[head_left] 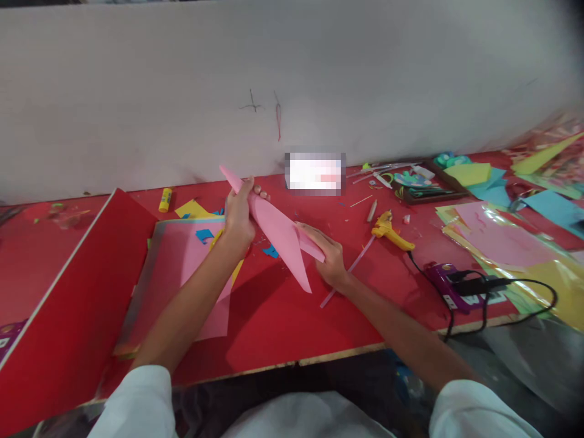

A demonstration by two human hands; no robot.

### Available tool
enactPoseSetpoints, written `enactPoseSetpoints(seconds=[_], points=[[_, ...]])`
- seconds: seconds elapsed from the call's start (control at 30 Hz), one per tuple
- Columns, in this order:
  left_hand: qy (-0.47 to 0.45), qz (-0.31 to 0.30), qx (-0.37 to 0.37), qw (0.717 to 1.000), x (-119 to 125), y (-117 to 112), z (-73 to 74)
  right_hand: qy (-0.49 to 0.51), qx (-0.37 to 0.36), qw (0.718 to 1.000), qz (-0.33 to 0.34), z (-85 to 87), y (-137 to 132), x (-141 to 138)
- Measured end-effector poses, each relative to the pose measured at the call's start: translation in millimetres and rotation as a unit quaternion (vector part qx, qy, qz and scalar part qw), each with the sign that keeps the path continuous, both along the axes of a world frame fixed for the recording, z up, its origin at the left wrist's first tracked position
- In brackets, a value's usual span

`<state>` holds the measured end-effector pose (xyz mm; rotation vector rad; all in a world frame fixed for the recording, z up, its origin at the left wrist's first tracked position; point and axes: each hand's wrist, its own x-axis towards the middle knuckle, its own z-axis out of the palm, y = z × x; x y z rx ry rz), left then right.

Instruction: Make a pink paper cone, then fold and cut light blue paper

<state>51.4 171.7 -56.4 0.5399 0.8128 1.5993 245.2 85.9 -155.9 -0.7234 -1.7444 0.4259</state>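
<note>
Left hand (pixel 239 218) is gripping the far left part of a folded pink paper sheet (pixel 279 234); right hand (pixel 332 261) is pinching its right flap. The sheet is hanging above the red tabletop (pixel 274 331), left of a yellow glue gun (pixel 387 230).

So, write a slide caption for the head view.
Left hand and right hand hold pink paper over a red table.
</note>
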Motion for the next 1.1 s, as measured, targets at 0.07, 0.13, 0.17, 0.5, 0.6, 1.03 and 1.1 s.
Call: enactPoseSetpoints(seconds=[0.07, 0.13, 0.17, 0.5, 0.6, 1.03, 1.1], points=[[-0.012, 0.014, -0.002, 1.0, -7, 7, -2.5, 0.004, -0.009, 0.999, -0.042, -2.5, 2, -1], [-0.027, 0.035, 0.001, 0.999, -16, 15, -5.0, 0.03, -0.03, 0.994, -0.104, -3.2, 3, -3], [-0.035, 0.049, 0.002, 0.998, -20, 19, -5.9, 0.05, -0.036, 0.989, -0.135, -2.8, 3, -4], [-0.014, 0.083, 0.02, 0.996, -8, 13, -12.9, 0.035, -0.118, 0.99, -0.071, -8.1, -3, -9], [-0.002, 0.064, 0.028, 0.998, 1, 5, -18.0, 0.019, -0.177, 0.983, -0.033, -16.5, -1, -11], [-0.014, 0.072, 0.02, 0.997, 4, 2, -13.1, -0.014, -0.151, 0.987, -0.048, -11.6, -3, -11], [-0.022, 0.076, 0.018, 0.997, -1, 5, -10.7, 0.003, -0.112, 0.991, -0.075, -10.0, -3, -10]])
